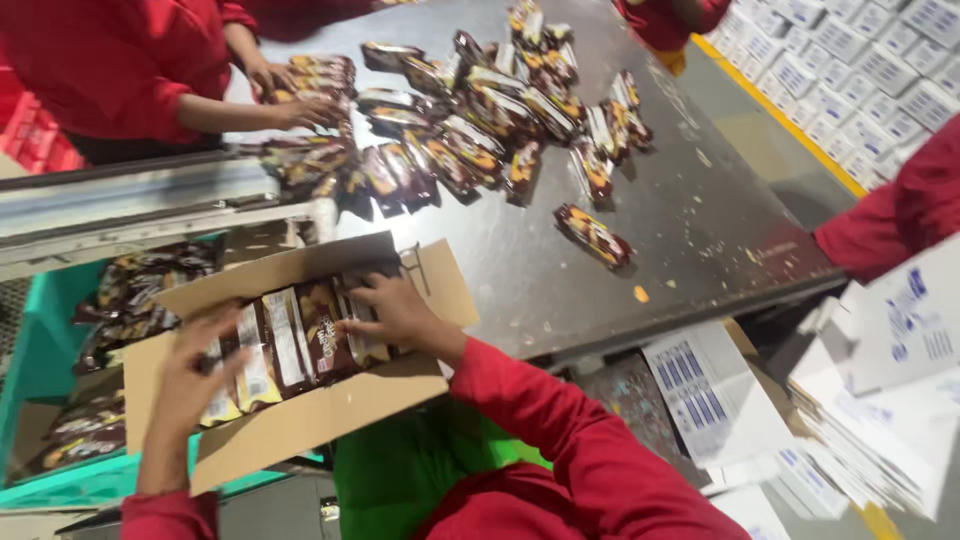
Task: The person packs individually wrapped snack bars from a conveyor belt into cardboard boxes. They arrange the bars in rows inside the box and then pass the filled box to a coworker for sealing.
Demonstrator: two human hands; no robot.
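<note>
So the person wearing the camera has both hands in an open brown cardboard box (pixel 330 405) that hangs off the near-left edge of the dark grey metal worktop (pixel 690 230); flaps folded out, tilted a bit toward the person. Inside is a row of dark brown glossy snack packets (pixel 300 345) standing on edge, packed side by side; their long axes run roughly from the near wall of the box toward the worktop, and the row itself runs left to right across the box.

The right hand (pixel 392 312) is at the right end of the row, fingers stretched forward and lying close together, flat against the last packet; looks like pressing rather than pinching, though the fingertips are partly hidden behind the packets. The left hand (pixel 188 385) is at the left end, fingers loosely spread and curled against the packets there; it's blurred, so I can't tell if it actually grips one. So the row sits squeezed between the two hands; the right hand is the nearer one to the loose pile.

That loose pile of the same brown packets (pixel 480 110) is scattered over the far-left half of the worktop; one stray packet (pixel 594 236) lies alone nearer the middle. A co-worker in a red sleeve has a hand (pixel 300 112) on the pile at the far-left edge; another red sleeve (pixel 890 225) shows at the right edge. Below left there's a teal plastic crate (pixel 45 340) with more packets; stacks of flat white cartons (pixel 870 430) sit to the right.
</note>
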